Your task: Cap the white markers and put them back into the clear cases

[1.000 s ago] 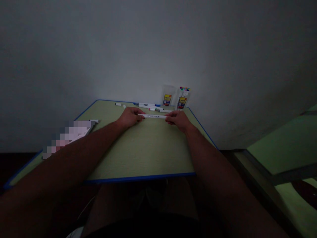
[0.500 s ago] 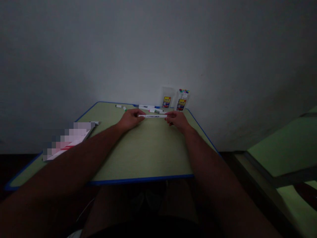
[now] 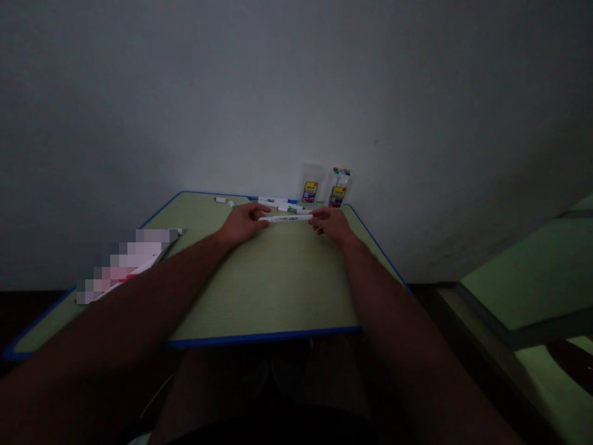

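A white marker (image 3: 291, 218) with dark print on its barrel lies sideways between my two hands, above the far part of the table. My right hand (image 3: 331, 224) pinches its right end between thumb and fingers. Around the other end, my left hand (image 3: 245, 222) has its thumb and fingers spread apart; the marker's tip is by the thumb, and whether they touch is hard to see. Just beyond lie several loose white markers (image 3: 278, 204), one with a pink band. Another dark-ended marker (image 3: 221, 199) rests left of them, near a green-ended one (image 3: 232, 205).
A clear case (image 3: 311, 185) with a yellow label stands against the wall, beside a second case (image 3: 338, 188) filled with colour-capped markers. A blurred-out pink-and-white flat item (image 3: 134, 262) lies on the left of the blue-edged table (image 3: 273, 284). A white-ended marker (image 3: 180, 231) touches its far corner.
My left fingers have spread and lifted off the marker's left end. The marker now slants slightly, its left end lower. My right hand keeps its pinch.
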Tool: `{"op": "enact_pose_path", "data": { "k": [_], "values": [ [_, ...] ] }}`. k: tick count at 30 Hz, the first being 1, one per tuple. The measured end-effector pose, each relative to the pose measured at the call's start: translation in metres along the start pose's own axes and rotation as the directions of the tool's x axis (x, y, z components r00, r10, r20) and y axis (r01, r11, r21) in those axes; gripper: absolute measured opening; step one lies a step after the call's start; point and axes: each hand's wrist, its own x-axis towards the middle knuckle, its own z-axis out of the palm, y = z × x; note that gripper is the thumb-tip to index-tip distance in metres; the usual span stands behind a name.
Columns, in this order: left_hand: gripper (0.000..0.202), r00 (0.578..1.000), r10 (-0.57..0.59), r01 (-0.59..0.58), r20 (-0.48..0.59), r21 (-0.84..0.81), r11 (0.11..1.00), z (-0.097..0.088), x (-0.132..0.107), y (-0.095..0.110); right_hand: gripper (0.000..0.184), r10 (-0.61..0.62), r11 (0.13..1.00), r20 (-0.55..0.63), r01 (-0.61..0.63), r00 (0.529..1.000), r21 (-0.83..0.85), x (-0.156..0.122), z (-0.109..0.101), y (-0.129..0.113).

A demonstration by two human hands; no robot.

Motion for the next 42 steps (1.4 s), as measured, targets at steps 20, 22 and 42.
{"op": "enact_pose_path", "data": {
  "k": [20, 22, 42],
  "values": [
    [0.027, 0.993, 0.109, -0.096, -0.044, 0.229, 0.969, -0.0031, 0.0015, -0.0003, 0.010, 0.016, 1.000, -0.048, -0.016, 0.999, 0.010, 0.0010, 0.0004, 0.0001],
    [0.027, 0.993, 0.114, -0.102, -0.036, 0.243, 0.965, -0.0034, 0.0020, -0.0022, 0.011, 0.011, 1.000, -0.054, -0.010, 0.998, 0.028, 0.0015, 0.0003, 0.0006],
    [0.027, 0.984, 0.155, -0.179, 0.090, 0.423, 0.888, 0.0023, -0.0066, 0.0011, 0.010, 0.039, 0.968, -0.081, -0.017, 0.996, 0.250, 0.0014, -0.0014, -0.0019]
  ]
}}
